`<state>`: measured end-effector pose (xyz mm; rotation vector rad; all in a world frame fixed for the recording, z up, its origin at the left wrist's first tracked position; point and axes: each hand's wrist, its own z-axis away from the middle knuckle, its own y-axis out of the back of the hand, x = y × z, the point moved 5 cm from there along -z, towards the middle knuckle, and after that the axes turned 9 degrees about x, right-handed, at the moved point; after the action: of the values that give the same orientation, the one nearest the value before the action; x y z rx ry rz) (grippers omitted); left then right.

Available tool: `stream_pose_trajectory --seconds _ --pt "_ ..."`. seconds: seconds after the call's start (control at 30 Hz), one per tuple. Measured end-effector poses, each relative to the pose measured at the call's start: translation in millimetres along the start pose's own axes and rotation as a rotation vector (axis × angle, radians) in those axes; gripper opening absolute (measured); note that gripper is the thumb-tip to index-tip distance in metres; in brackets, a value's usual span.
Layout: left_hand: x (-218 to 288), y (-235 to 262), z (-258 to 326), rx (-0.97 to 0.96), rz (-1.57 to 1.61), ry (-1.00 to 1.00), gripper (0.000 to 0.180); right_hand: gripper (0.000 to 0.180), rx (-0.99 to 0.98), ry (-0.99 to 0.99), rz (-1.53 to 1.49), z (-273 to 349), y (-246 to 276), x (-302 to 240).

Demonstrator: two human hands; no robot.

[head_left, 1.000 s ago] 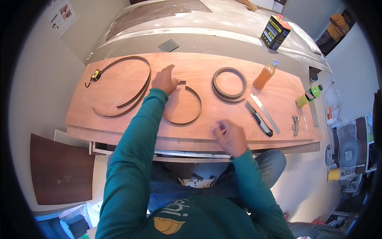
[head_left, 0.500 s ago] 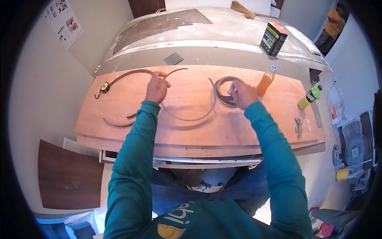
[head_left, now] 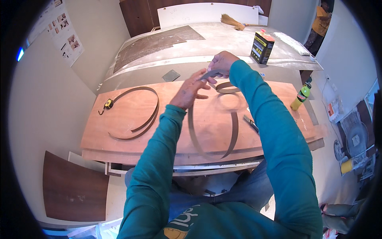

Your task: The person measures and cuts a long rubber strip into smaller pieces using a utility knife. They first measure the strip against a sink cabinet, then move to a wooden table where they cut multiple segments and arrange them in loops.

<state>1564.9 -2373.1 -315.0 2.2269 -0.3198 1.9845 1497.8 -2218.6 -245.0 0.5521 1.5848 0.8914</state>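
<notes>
A brown strip of edge banding (head_left: 235, 131) hangs in a loop over the front of the wooden board (head_left: 175, 131). Its upper part runs between my two raised hands. My left hand (head_left: 191, 91) pinches it, with some fingers stretched out. Above and to the right, my right hand (head_left: 223, 63) grips the same strip with bent fingers. Just below that hand lies a coiled roll of banding (head_left: 226, 88); whether it joins the held strip I cannot tell. A separate curved strip (head_left: 156, 104) rests on the board at the left, by a yellow tape measure (head_left: 108, 104).
A dark hand tool (head_left: 250, 123) lies partly under my right forearm. One bottle's cap shows behind that arm; a green-capped bottle (head_left: 301, 96) stands at the right edge. Farther back are a black can (head_left: 262, 47), a grey square piece (head_left: 171, 75) and a broom (head_left: 232, 22). A person (head_left: 320, 24) stands at the far right.
My right hand has left the roll and risen toward the far side; my left hand has moved right, near it. The strip loop now hangs beneath both hands. The left curved strip lies released.
</notes>
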Motion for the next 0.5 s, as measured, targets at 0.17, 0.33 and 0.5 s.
stream_pose_trajectory --seconds 0.17,0.33,0.5 --pt "-24.0 -3.1 9.0 0.070 0.038 -0.146 0.030 0.023 -0.160 -0.037 -0.634 24.2 -10.3 22.8" --pt "-48.6 17.4 39.6 0.088 -0.085 -0.168 0.026 0.042 0.106 0.035 -0.111 31.2 -60.3 103.0" --pt "-59.1 38.6 71.3 0.187 -0.104 -0.194 0.027 0.056 0.056 0.139 0.360 65.6 -153.2 126.9"
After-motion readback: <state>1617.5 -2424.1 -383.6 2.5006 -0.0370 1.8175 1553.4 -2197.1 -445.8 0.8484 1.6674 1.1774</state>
